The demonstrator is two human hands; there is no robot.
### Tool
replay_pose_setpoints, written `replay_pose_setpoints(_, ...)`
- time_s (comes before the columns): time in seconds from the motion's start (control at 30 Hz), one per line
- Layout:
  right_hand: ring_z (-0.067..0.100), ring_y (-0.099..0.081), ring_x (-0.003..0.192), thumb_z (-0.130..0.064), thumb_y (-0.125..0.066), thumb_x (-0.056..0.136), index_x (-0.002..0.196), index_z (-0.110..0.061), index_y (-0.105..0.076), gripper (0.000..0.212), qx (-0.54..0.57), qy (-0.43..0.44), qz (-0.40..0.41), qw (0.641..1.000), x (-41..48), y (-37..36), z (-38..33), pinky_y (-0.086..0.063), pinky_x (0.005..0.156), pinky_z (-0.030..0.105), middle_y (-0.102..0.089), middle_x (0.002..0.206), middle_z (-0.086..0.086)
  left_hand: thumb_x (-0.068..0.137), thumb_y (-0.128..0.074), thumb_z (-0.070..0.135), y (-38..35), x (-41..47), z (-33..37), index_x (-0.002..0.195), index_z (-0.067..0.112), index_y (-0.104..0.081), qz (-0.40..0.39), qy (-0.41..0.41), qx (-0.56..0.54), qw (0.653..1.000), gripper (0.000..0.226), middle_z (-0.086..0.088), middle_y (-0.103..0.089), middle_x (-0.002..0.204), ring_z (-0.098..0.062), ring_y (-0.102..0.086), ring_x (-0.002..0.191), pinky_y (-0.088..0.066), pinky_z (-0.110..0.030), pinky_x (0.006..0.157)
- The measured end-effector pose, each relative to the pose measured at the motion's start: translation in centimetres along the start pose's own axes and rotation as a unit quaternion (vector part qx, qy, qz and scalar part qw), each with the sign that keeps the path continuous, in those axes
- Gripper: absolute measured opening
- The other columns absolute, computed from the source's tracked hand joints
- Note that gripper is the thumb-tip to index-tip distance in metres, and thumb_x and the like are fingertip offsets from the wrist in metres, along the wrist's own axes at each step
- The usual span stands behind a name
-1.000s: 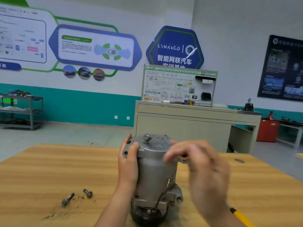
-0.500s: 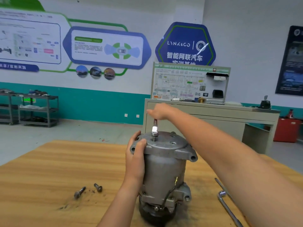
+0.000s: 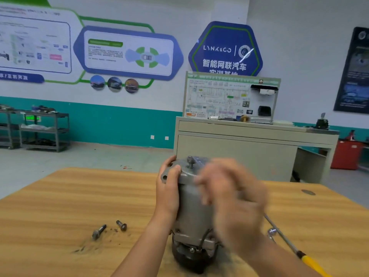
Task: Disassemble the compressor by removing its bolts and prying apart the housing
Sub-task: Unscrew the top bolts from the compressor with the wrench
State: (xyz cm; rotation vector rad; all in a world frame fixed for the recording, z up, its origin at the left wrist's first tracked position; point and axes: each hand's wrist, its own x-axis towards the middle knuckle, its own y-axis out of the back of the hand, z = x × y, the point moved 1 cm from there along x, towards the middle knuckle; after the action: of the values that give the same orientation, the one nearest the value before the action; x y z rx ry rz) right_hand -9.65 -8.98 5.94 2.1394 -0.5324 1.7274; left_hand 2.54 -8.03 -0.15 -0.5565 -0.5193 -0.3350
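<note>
While the left hand [image 3: 167,188] clasps its upper rim, the compressor [image 3: 189,206] stands upright on the wooden table [image 3: 60,196] with its long axis vertical. Its flanged end cap faces up and its dark pulley end rests on the tabletop directly below the grip. Its body is a dull grey cast-metal cylinder, with a lug hole showing just beside the thumb and a black wire running down the lower casing. A raised bolt [image 3: 191,161] stands head-up out of the cap, just beyond the gripping thumb. The left palm lies against the housing's side, thumb curled over the cap's edge and fingers wrapped behind it, a firm hold. Across the cap from this grip, the right hand [image 3: 233,198] is smeared by motion blur; how its fingers lie, or whether it holds anything, cannot be told. Well to the left of the grip, a long bolt [image 3: 98,231] and a short bolt [image 3: 121,225] lie near each other on the table amid dark grit. To the right of the grip, past the right forearm, a metal rod tool [image 3: 287,241] with a yellow handle lies on the table.
</note>
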Motion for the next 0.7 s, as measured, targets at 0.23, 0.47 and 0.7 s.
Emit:
replay_pose_setpoints(0.23,0.014,-0.061,0.083,-0.022,-0.045,0.096,0.080,-0.018,-0.063,0.024,-0.262,-0.353,0.110,0.891,2.6,11.8,9.7,-0.046,0.074,0.027,-0.068,0.081,-0.003,0.068,-0.048,0.039,1.7,1.4,-0.8,0.106,0.030,-0.062,0.006,0.075,0.020,0.997,0.041,0.005,-0.065,0.096,-0.004,-0.061,0.084,-0.049,-0.024,0.073)
replay_pose_setpoints(0.47,0.028,-0.041,0.124,-0.027,-0.026,0.102,0.134,0.003,-0.040,0.045,-0.440,-0.390,-0.395,0.706,10.0,2.1,17.4,-0.034,0.096,0.033,-0.039,0.142,0.019,0.068,-0.048,0.038,1.6,1.1,-0.3,0.104,0.030,-0.060,0.013,0.087,0.021,0.996,0.039,0.001,-0.064,0.098,-0.014,-0.060,0.091,-0.049,-0.034,0.081)
replay_pose_setpoints(0.7,0.028,-0.053,0.111,-0.018,-0.032,0.100,0.134,0.002,-0.037,0.039,-0.426,-0.230,-0.543,0.686,9.6,-11.4,13.4,-0.045,0.077,0.031,-0.048,0.130,0.015,0.094,-0.046,0.023,1.7,1.1,-0.6,0.108,0.015,-0.060,0.017,0.063,0.025,0.998,0.022,-0.003,-0.068,0.106,-0.016,-0.061,0.103,-0.050,-0.035,0.089)
